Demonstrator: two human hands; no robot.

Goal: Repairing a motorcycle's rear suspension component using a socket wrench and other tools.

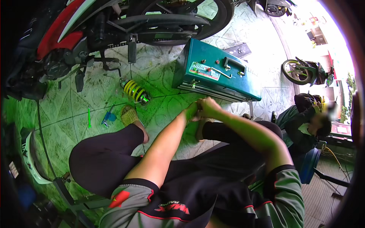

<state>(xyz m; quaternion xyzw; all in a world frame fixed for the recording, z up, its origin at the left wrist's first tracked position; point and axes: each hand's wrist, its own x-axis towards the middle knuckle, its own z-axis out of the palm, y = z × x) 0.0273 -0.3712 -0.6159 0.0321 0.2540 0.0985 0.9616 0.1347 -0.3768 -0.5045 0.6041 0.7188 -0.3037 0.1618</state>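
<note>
Teal-painted metal marks the toolbox, and just off its near long side the person's two hands meet above the patterned tile floor. The left hand and right hand touch, fingers curled in toward each other; I cannot tell whether either grasps something small or they are simply clasped, because the knuckles hide whatever lies between. For careful work here, one hand would best steady while the other turns or presses, with the wrists opened slightly so the meeting point can be seen. A small part would be safer worked low and clear of the toolbox, since a slip could send it underneath. The shock absorber with the yellow spring lies on the floor to the left of the toolbox, apart from both hands and untouched. Because it is round, it may roll if knocked, so the left sandal, just beside it, should move with care. Farther left of the toolbox, the blue-handled tool and the slim green tool lie apart from each other; reaching for either calls for a path around the spring. The motorcycle stands beyond the toolbox and to its left, leaving elbow room on the near side.
</note>
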